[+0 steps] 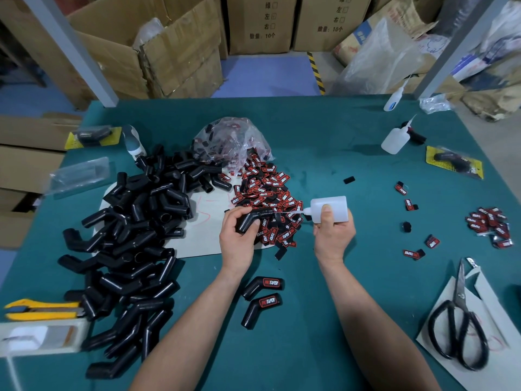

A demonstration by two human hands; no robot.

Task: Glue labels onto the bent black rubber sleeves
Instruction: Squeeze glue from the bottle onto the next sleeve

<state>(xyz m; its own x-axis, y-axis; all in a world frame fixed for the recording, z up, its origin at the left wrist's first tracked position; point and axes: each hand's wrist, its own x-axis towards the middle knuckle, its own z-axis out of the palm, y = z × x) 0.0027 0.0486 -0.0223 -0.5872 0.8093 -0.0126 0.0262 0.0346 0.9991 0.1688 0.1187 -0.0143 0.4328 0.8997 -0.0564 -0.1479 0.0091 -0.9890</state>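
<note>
As it lies under the work, label pile [265, 193]: could be spotted by stray drops, and labels would be stuck together.
Left hand [239, 238]: curled round a bare sleeve [248, 221], which is held over the pile's near edge; fingers so close to the glue spot could be bonded.
Right hand [334, 232]: wrapped round the bottle [329, 208], thumb pressed on its side; the sleeve would be flooded by too hard a squeeze.
Nozzle [303, 212]: pointed at the sleeve's upper arm; if slid, glue would be smeared beyond the label's place.
Boxes [259, 24]: "数量: 10个" is printed, with "左" and "右" beside tick squares.
Finished sleeves [265, 284]: two are laid beside the left forearm; "PROTAPER" can be read on each.
Loose labels: "TAPER" can be read, white on red.
</note>
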